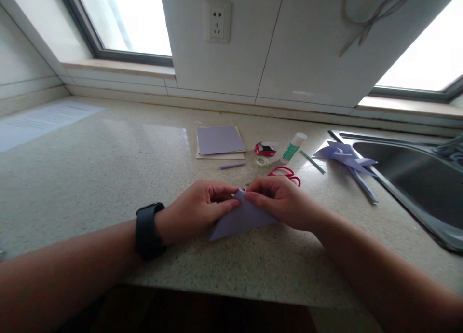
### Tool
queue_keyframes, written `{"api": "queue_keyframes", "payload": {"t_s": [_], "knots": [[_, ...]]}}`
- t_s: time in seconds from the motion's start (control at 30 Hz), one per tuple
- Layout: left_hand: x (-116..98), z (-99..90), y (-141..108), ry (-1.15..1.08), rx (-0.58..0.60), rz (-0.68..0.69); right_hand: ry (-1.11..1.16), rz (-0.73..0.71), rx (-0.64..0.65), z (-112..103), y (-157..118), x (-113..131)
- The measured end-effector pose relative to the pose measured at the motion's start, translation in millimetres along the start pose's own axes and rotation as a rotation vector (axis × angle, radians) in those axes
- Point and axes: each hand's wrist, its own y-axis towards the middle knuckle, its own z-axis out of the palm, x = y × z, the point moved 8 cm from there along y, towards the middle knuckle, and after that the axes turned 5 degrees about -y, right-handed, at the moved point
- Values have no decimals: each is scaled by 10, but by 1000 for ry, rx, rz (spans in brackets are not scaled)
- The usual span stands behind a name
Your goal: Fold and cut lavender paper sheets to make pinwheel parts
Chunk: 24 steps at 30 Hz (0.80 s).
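Note:
A sheet of purple paper [243, 219], folded into a triangle, is held just above or on the counter in front of me. My left hand [202, 205] pinches it near its top corner, thumb on the near face. On the other side of that corner, my right hand [280, 200] also pinches the paper, its thumb pressed to the near face. The fingertips behind the paper are partly hidden. Just beyond my right hand lie scissors [283, 171] with red handles; their blades are mostly hidden by the hand.
Behind my hands are a stack of coloured paper [221, 140], a thin purple stick [232, 166], a tape roll [261, 161], a small red box [265, 149], a glue stick [293, 148] and a green strip [312, 161]. A purple pinwheel [343, 157] rests by the sink [408, 193]. Printed paper [43, 120] lies left.

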Motion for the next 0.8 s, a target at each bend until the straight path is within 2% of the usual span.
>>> {"api": "queue_keyframes", "payload": {"t_s": [0.13, 0.27, 0.47, 0.73, 0.8], "knots": [[29, 0, -3, -16, -2, -18, -35, -9, -11, -8, -5, 26], [20, 2, -6, -13, -12, -18, 27, -17, 2, 9, -15, 42], [-45, -101, -16, -15, -153, 10, 115, -11, 30, -6, -12, -6], [-55, -136, -34, 26, -184, 33, 159, 26, 84, 55, 5, -9], [-60, -151, -40, 45, -205, 25, 228, 21, 90, 51, -6, -17]]}}
